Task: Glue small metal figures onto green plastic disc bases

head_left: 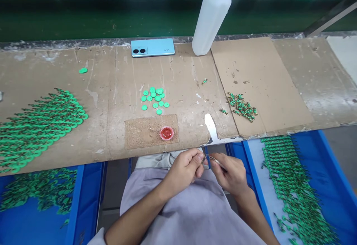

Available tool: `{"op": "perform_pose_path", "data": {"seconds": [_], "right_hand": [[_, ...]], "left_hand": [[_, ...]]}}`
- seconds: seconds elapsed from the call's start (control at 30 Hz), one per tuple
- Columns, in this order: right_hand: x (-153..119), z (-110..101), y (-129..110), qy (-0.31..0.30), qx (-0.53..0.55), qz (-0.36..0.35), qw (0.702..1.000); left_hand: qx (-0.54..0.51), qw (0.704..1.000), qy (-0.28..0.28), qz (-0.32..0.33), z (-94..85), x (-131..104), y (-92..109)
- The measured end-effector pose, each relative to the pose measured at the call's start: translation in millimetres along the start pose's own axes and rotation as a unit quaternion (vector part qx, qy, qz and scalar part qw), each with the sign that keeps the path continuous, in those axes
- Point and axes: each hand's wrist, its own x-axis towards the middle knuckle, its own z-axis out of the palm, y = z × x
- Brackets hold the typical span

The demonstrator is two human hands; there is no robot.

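Observation:
My left hand [186,168] and my right hand [230,173] meet above my lap, just below the table's front edge. My right hand grips thin metal tweezers [215,160] whose tips point at my left fingertips. My left fingers pinch something tiny; it is too small to name. A cluster of loose green discs [154,98] lies on the cardboard ahead of my hands. In front of them a small red dish [166,133] sits on a cork square [145,130]. A pile of small green and gold pieces [242,106] lies to the right.
Rows of finished green pieces [39,124] cover the left of the cardboard-topped table [111,89]. Blue trays [331,185] with more green pieces sit lower left and lower right. A light blue phone [153,47] and a white plastic bottle [211,16] stand at the back.

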Motion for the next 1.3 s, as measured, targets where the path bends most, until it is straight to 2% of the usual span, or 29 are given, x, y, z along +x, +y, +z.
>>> {"op": "perform_pose_path", "data": {"seconds": [0.2,0.33,0.47,0.57,0.63,0.73,0.93,1.03,1.3], "right_hand": [[-0.7,-1.4,-1.4,0.012,-0.016,0.006,1.000],[-1.2,2.0,-0.9,0.011,-0.040,0.008,0.999],[-0.4,0.8,-1.0,0.044,-0.069,0.026,0.996],[-0.5,-0.5,-2.9,0.026,-0.050,0.008,0.998],[-0.6,0.4,-3.3,0.015,-0.052,0.011,0.998],[-0.7,3.2,-1.0,0.039,-0.076,0.029,0.996],[-2.0,7.0,3.5,0.030,-0.069,0.009,0.997],[-2.8,9.2,4.0,0.052,-0.075,0.013,0.996],[-2.1,12.3,6.4,0.065,-0.073,0.010,0.995]], "left_hand": [[0.014,1.000,0.007,0.001,1.2,0.8,-0.1],[0.099,0.993,0.044,0.043,2.7,-1.9,-0.3],[0.195,0.973,0.079,0.089,4.7,-5.5,2.6],[0.225,0.964,0.089,0.107,6.1,-4.9,3.4],[0.236,0.961,0.093,0.114,6.7,-3.8,3.0],[0.248,0.956,0.097,0.119,7.4,-3.6,2.3],[0.267,0.950,0.101,0.124,8.6,-5.1,3.6],[0.264,0.952,0.098,0.121,7.7,-3.7,3.5],[0.234,0.961,0.080,0.119,5.2,-4.2,5.4]]}}
